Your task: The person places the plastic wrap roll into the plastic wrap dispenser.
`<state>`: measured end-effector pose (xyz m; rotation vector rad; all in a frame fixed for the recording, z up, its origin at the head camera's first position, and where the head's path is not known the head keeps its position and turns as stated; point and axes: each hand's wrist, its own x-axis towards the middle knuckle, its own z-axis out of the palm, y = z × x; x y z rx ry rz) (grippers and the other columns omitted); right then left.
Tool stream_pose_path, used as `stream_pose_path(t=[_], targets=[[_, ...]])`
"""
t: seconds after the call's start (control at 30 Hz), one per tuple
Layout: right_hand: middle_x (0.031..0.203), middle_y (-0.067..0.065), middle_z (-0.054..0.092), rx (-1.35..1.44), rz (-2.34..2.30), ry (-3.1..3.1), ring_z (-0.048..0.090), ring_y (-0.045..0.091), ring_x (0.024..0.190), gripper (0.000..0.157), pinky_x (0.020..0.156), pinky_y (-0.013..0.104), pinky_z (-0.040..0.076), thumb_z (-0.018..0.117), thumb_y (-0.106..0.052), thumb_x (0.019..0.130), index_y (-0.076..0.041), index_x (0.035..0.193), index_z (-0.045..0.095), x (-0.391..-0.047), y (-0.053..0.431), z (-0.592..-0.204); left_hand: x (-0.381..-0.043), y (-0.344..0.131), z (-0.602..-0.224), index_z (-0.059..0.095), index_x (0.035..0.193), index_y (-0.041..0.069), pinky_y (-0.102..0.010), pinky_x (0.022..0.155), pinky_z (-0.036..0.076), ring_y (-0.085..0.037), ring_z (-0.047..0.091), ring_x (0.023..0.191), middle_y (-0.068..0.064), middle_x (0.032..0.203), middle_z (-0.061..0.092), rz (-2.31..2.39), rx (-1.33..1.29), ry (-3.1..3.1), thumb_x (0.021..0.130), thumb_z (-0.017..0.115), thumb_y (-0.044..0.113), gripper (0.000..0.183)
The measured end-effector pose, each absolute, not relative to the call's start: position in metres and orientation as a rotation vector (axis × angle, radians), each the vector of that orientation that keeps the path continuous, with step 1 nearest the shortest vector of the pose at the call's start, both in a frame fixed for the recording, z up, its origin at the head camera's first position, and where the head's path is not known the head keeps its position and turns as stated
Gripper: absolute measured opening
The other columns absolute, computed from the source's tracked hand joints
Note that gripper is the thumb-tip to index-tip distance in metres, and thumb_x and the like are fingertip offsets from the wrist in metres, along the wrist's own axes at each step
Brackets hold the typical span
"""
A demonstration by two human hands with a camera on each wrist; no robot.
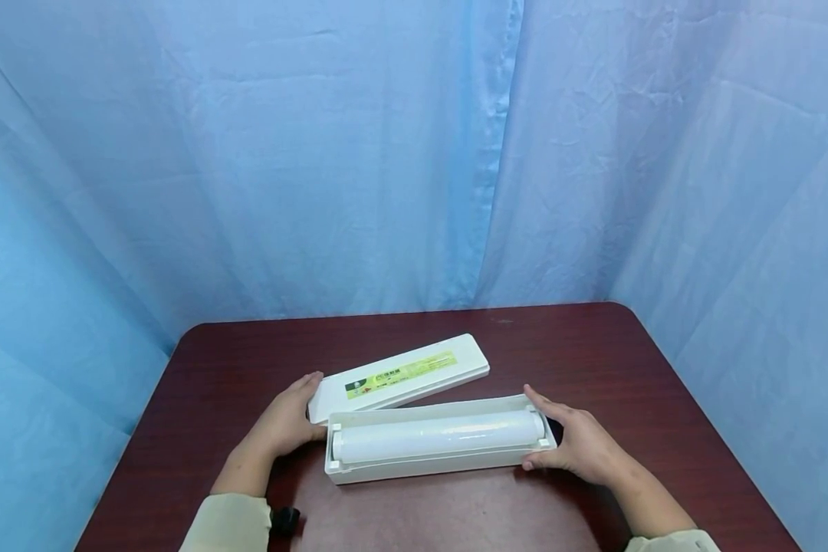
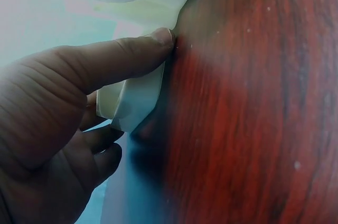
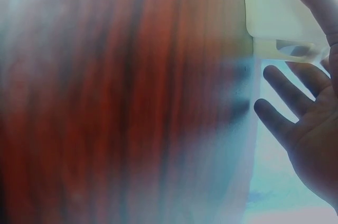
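Observation:
A long white cling film box lies without its lid on the table, its roll of cling film showing inside. Behind it, the white lid with a yellow-green label lies at a slant. My left hand grips the lid's left end, the thumb beside the box's left corner. In the left wrist view the thumb lies along the near side, with fingers curled behind. My right hand spans the box's right end, thumb at the front, index finger at the back. Its other fingers are spread beyond the end.
A dark red wooden table bears everything. Blue curtains hang behind it and along both sides. A small black object sits by the left sleeve.

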<state>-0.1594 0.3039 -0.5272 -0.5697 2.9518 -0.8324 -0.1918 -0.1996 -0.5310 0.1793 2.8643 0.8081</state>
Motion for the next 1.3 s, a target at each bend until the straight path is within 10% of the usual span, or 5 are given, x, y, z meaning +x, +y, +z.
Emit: stream_pose_path(t=[1.3], targets=[[0.146,0.014,0.06,-0.568,-0.816,2.958,0.061,0.029,0.128,0.119,0.1,0.052,0.053,0.092,-0.065,0.062,-0.022,0.161,0.041,-0.1589,0.3078,-0.5254,-0.1938,-0.2062,-0.5256,0.05,0.152,0.0,-0.056,0.109,0.046,-0.039,0.048,0.141,-0.02,0.155,0.05,0.926,0.137,2.918,0.069,0.095,0.033,0.101]])
